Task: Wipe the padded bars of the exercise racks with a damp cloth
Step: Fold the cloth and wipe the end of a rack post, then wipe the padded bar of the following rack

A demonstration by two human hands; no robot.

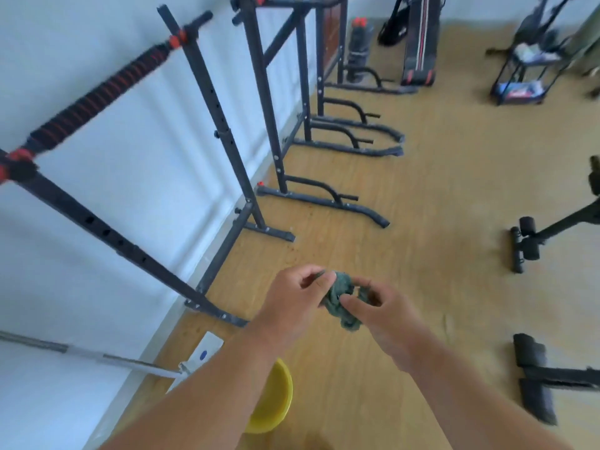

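Observation:
A crumpled dark green cloth hangs bunched between both hands above the wooden floor. My left hand grips its upper left part with curled fingers. My right hand pinches its right side between thumb and fingers. The nearest exercise rack stands at the left along the white wall, and its padded bar, black with red stripes, runs up high at the far left, well away from both hands. More black racks stand in a row behind it.
A yellow bucket sits on the floor under my left forearm. A metal pole and a white pad lie by the wall. Black bench equipment stands at the right, a shelf cart at the far right.

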